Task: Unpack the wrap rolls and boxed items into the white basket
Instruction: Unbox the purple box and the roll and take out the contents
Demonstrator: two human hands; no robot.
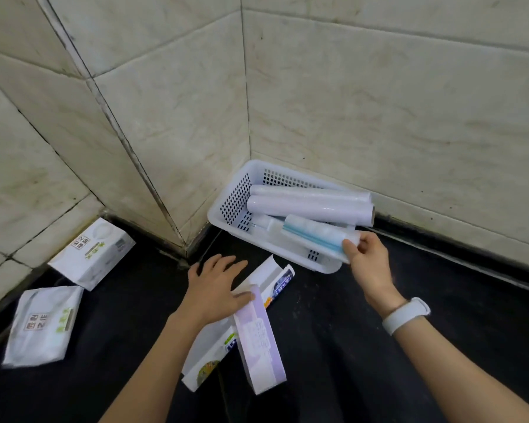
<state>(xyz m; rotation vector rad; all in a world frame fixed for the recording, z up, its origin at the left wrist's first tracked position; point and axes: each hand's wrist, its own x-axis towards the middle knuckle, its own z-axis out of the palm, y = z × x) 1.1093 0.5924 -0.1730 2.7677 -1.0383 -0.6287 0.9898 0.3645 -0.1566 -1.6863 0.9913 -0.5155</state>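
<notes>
A white perforated basket (226, 206) sits in the tiled corner on a black counter. Two long white wrap rolls (309, 206) lie in it, with a smaller tube beside them. My right hand (368, 264) grips the end of a clear roll with a blue stripe (315, 235), which lies slanted over the basket's near side. My left hand (216, 288) rests with straight fingers on a white opened box (208, 343). A lilac box (261, 340) lies across that one. A printed roll (283, 283) sticks out beneath them.
A white tissue box (95, 254) leans against the left wall. In front of it lies a soft white tissue pack (42, 325). Tiled walls close the corner behind the basket. The dark counter (379, 361) stretches to the right and the front.
</notes>
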